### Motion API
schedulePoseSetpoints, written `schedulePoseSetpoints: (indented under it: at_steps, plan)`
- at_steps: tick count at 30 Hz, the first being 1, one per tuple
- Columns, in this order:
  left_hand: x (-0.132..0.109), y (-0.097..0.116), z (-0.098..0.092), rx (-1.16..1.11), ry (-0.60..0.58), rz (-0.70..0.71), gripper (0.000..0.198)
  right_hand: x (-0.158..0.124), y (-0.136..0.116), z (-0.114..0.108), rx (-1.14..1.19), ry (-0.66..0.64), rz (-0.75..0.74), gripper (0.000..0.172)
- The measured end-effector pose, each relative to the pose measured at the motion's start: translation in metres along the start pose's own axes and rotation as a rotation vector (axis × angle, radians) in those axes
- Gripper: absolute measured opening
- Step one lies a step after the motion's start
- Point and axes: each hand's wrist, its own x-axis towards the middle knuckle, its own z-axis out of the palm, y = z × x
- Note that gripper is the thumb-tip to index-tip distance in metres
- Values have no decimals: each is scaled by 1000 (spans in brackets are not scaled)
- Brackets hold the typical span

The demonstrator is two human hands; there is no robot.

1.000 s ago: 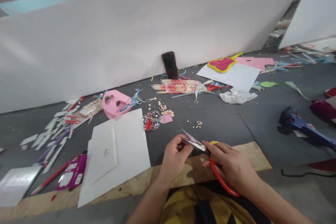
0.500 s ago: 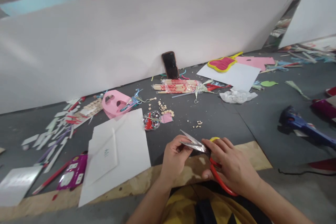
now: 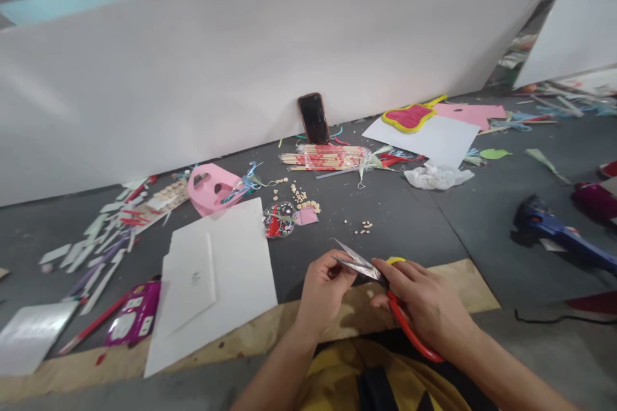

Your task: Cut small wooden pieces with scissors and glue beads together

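Observation:
My right hand (image 3: 424, 308) is closed around the scissors (image 3: 359, 266), which have steel blades and a red handle (image 3: 412, 329) with a yellow part showing above my fingers. My left hand (image 3: 324, 292) pinches at the blades, and its fingers touch the steel. I cannot tell whether a thin piece lies between the blades. Both hands are over the plywood strip (image 3: 347, 314), near the edge of the dark floor mat (image 3: 385, 225).
White paper sheets (image 3: 231, 276) lie left of my hands. Beyond them are a pink foam piece (image 3: 209, 189), scattered beads, and a bundle of wooden sticks (image 3: 328, 157). A phone (image 3: 313, 119) leans against a white board (image 3: 241, 58). A blue glue gun (image 3: 554, 234) lies to the right.
My hands stay together at the blades. The scissors and their red handle have shifted slightly, and the view has moved a little.

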Motion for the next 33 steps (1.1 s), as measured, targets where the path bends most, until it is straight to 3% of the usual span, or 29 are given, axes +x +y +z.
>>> schedulePoseSetpoints:
  at_steps: [7,11,18,25,33]
  plan:
    - [0,-2,0,45,27,16,13,1,-2,0,-13,9,24,37]
    - [2,-2,-1,57,39,55,12,1,-4,-2,9,-28,54,42]
    - [0,8,-1,126,-9,3,14,3,-5,-6,38,-70,53,54]
    - [0,5,-3,51,-56,-80,18,3,-3,-4,12,-18,11,41]
    - [-2,2,1,23,-51,-72,22,3,-1,-5,-22,-18,18,31]
